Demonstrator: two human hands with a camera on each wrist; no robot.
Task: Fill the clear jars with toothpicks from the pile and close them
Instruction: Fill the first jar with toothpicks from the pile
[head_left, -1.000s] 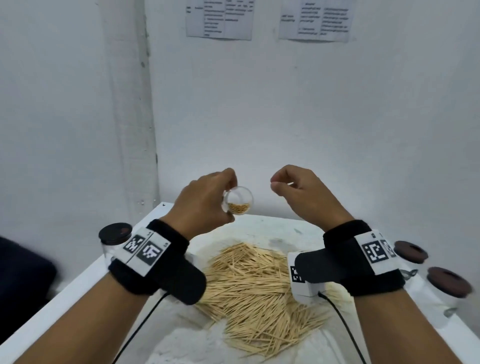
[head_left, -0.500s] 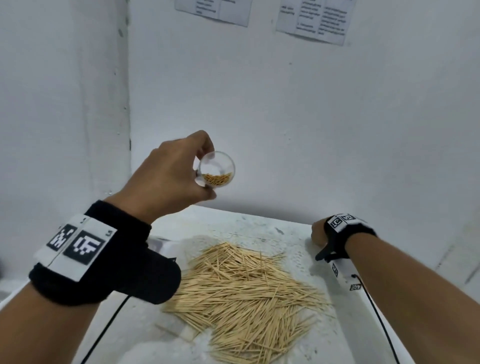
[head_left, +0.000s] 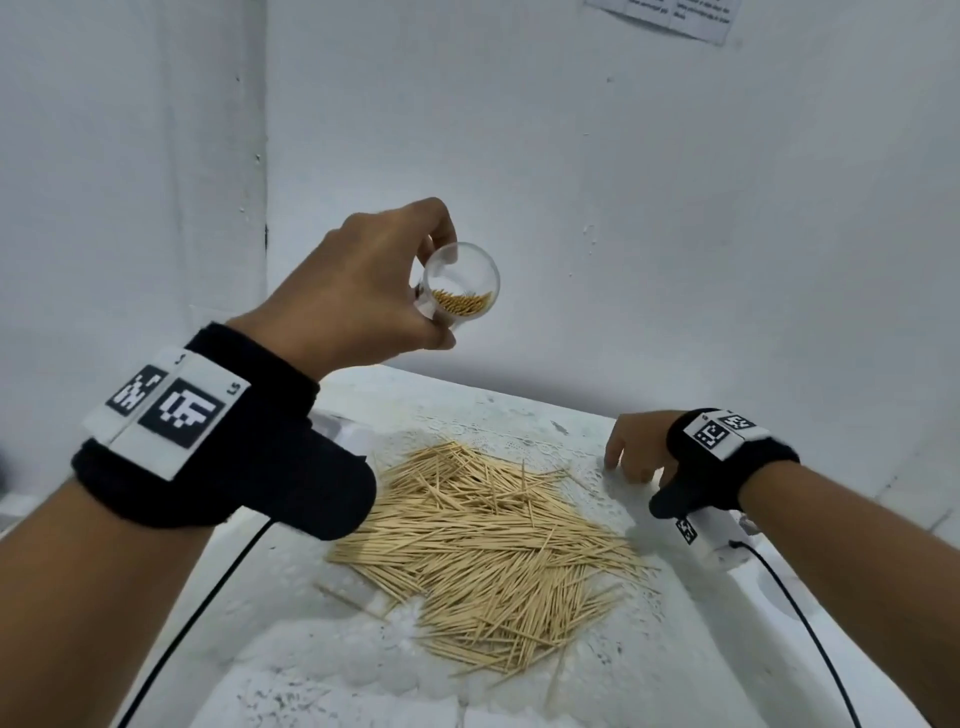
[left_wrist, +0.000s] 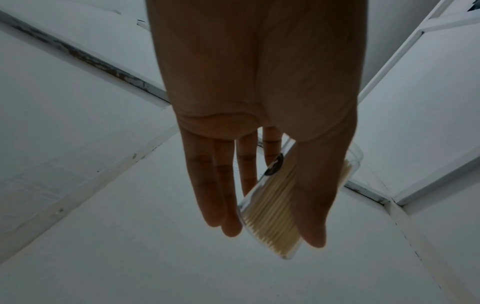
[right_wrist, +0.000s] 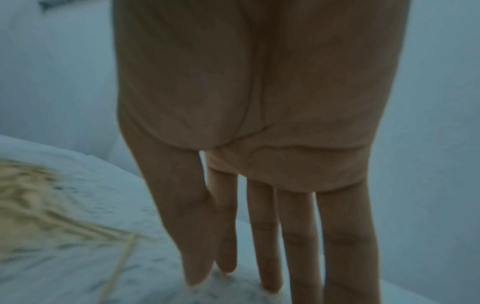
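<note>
Toothpicks (head_left: 462, 303) lie bundled low inside a clear jar (head_left: 460, 287) raised well above the white bench (head_left: 322, 670), at about eleven o'clock from the loose pile (head_left: 488, 551). Its open mouth faces the head camera, lidless. The left hand (head_left: 358, 296) is the grip grasping it, thumb (left_wrist: 315, 205) along one side and fingers (left_wrist: 207, 185) behind. At two o'clock from the pile, the right hand (head_left: 636, 452) hangs released, fingertips (right_wrist: 197, 275) down at the bench, apparently touching it, holding nothing.

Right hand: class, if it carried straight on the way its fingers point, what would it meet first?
Probably the white table: the right hand's fingers point down at it, beside the toothpick pile.
</note>
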